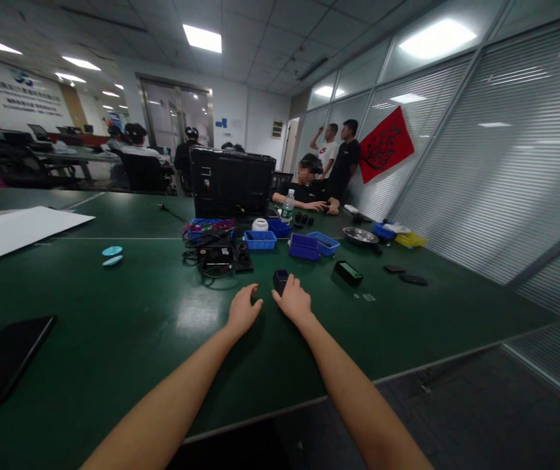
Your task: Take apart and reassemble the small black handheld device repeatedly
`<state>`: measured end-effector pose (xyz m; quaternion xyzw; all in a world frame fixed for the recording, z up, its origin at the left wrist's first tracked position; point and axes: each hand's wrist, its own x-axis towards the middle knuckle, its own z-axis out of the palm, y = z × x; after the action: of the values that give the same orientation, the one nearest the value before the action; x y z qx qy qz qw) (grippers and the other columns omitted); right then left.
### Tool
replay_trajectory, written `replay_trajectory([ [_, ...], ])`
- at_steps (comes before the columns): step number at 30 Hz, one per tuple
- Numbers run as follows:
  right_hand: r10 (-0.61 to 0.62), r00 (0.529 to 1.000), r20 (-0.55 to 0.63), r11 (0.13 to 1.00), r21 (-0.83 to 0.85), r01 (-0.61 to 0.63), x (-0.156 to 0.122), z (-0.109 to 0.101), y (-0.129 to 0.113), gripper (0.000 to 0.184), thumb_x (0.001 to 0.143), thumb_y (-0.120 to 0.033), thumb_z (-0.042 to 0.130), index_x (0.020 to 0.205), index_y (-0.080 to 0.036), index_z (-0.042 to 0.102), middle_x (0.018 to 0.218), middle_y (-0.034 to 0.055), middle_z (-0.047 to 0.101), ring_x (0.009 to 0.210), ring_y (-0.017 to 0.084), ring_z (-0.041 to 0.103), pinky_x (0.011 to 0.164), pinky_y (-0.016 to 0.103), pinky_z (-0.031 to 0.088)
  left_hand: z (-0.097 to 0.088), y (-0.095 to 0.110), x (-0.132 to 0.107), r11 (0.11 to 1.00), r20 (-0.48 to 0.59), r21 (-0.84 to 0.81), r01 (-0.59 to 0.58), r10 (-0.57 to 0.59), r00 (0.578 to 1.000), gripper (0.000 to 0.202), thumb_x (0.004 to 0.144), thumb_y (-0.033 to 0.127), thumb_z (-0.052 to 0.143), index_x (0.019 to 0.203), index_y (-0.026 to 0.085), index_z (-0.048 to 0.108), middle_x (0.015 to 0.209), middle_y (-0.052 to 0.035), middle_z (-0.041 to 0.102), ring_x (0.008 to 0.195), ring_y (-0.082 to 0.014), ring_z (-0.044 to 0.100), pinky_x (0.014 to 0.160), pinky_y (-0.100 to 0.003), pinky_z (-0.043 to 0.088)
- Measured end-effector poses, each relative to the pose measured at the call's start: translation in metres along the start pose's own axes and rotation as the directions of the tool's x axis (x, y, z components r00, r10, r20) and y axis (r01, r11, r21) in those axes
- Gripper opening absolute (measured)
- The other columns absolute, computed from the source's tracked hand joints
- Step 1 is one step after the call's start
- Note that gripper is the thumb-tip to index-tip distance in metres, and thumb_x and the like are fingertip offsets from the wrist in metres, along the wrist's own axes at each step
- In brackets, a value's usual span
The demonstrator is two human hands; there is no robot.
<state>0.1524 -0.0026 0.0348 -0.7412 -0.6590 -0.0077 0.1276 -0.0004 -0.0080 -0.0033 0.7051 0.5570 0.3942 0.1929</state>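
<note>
Both my forearms reach out over the dark green table [128, 326]. My right hand [294, 301] lies at a small dark box [280, 278], which sits between its thumb and fingers, the fingers curled round its near side. My left hand [242, 311] rests on the tabletop just left of it, thumb spread towards the right hand and nothing in it. A gap of a few centimetres separates the two hands. Right of the box lies a black rectangular device [348, 272] with a greenish face.
Beyond the hands are blue bins [260, 240], a tangle of cables and a black device [214, 256], a large black case [233, 181], a metal bowl [361, 235] and a water bottle [287, 205]. A dark tablet [3, 359] lies near left. A person sits at the far end; others stand behind.
</note>
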Motion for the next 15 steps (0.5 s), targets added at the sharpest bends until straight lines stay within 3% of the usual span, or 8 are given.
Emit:
replay_trajectory([
  [6, 0.083, 0.990, 0.111, 0.997, 0.002, -0.083, 0.006, -0.008, 0.005, 0.058, 0.078, -0.055, 0.039, 0.113, -0.009, 0.042, 0.108, 0.0189, 0.050, 0.091, 0.028, 0.057, 0.071, 0.036, 0.044, -0.003, 0.001, 0.000, 1.000, 0.009, 0.005, -0.007, 0.007, 1.000, 0.041, 0.073, 0.022, 0.054, 0.113, 0.017, 0.050, 0.105, -0.0070, 0.059, 0.097, -0.0172, 0.054, 0.088, -0.031, 0.040],
  [15, 0.099, 0.988, 0.114, 0.995, 0.007, -0.101, 0.012, -0.006, 0.013, 0.049, 0.077, -0.050, 0.043, 0.107, -0.011, 0.044, 0.101, 0.0157, 0.055, 0.086, 0.027, 0.059, 0.069, 0.036, 0.046, -0.003, 0.000, -0.001, 1.000, 0.017, 0.013, -0.017, 0.017, 1.000, 0.039, 0.073, 0.022, 0.054, 0.112, 0.018, 0.051, 0.106, -0.0065, 0.059, 0.098, -0.0179, 0.054, 0.089, -0.032, 0.040],
])
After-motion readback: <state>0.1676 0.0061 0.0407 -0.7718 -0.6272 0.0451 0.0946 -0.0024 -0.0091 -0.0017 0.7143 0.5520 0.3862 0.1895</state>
